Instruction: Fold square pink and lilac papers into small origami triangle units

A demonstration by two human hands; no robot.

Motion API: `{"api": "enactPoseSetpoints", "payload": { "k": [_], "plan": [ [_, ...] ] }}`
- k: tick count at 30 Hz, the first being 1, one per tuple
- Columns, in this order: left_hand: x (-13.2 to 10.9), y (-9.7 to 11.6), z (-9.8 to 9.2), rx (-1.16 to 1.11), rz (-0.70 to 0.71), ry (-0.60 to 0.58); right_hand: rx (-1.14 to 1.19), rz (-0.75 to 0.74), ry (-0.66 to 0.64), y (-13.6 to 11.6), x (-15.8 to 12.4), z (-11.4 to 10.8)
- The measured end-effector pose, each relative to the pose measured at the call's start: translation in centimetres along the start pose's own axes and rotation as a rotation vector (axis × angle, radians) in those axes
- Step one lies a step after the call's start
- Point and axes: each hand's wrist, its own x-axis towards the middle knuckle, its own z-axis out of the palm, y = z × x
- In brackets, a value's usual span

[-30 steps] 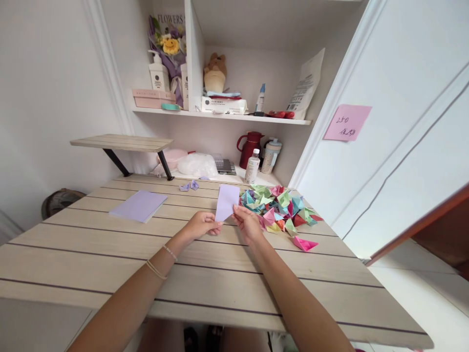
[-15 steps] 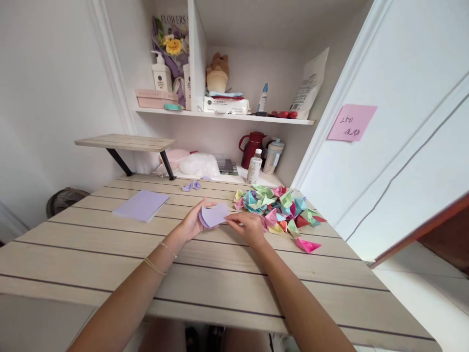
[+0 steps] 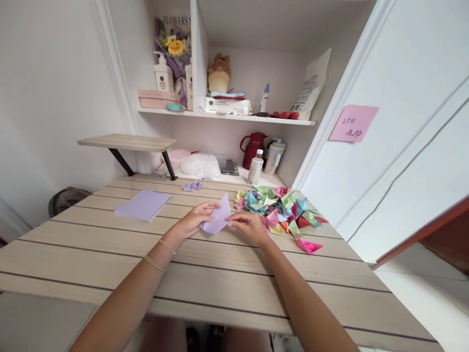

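Note:
A sheet of purple paper (image 3: 219, 220) is held between my two hands above the middle of the table, with one corner pointing up and away from me. My left hand (image 3: 196, 219) grips its left side, thumb on top. At the right edge, my right hand (image 3: 249, 226) pinches the paper between thumb and fingers. To the left lies a stack of purple paper (image 3: 142, 204). Folded paper boats (image 3: 273, 208) in many colours are heaped just beyond my right hand, and a bright pink boat (image 3: 309, 245) sits apart, nearer to me.
Small purple folded pieces (image 3: 192, 186) lie toward the back. A clear bottle (image 3: 255, 167), a red jug (image 3: 252, 149) and a pale tumbler (image 3: 274, 156) stand behind the heap. A raised wooden shelf (image 3: 128, 142) on black legs is at the back left.
The purple paper has turned in my hands, so a corner now points upward. My left thumb has come over onto it, and my right hand still pinches the right edge.

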Motion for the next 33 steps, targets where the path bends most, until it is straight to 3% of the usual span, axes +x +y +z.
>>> {"api": "enactPoseSetpoints", "payload": {
  "k": [5,8,11,15,18,22,30,33],
  "plan": [
    [0.2,-0.1,0.2,0.023,0.039,0.029,0.117,0.064,0.080,-0.1,0.0,0.2],
    [0.1,0.1,0.2,-0.017,0.046,0.015,0.115,0.013,0.047,-0.5,0.1,0.0],
    [-0.2,0.5,0.1,-0.064,0.007,-0.044,0.058,-0.040,0.016,-0.9,0.2,-0.4],
    [-0.5,0.6,0.2,-0.120,-0.011,-0.139,0.116,0.067,0.129,-0.7,0.2,-0.3],
    [-0.3,0.2,0.4,-0.127,0.006,-0.091,0.238,0.182,0.212,-0.3,0.3,0.0],
    [0.0,-0.2,0.7,-0.096,-0.010,0.022,0.319,0.261,0.206,-0.3,0.4,0.0],
    [0.4,-0.6,1.0,0.112,0.064,0.034,0.513,0.334,0.161,-0.9,0.4,0.7],
    [0.6,-0.7,1.2,0.104,0.094,0.052,0.520,0.356,0.211,-0.6,0.4,1.3]
  ]
}}
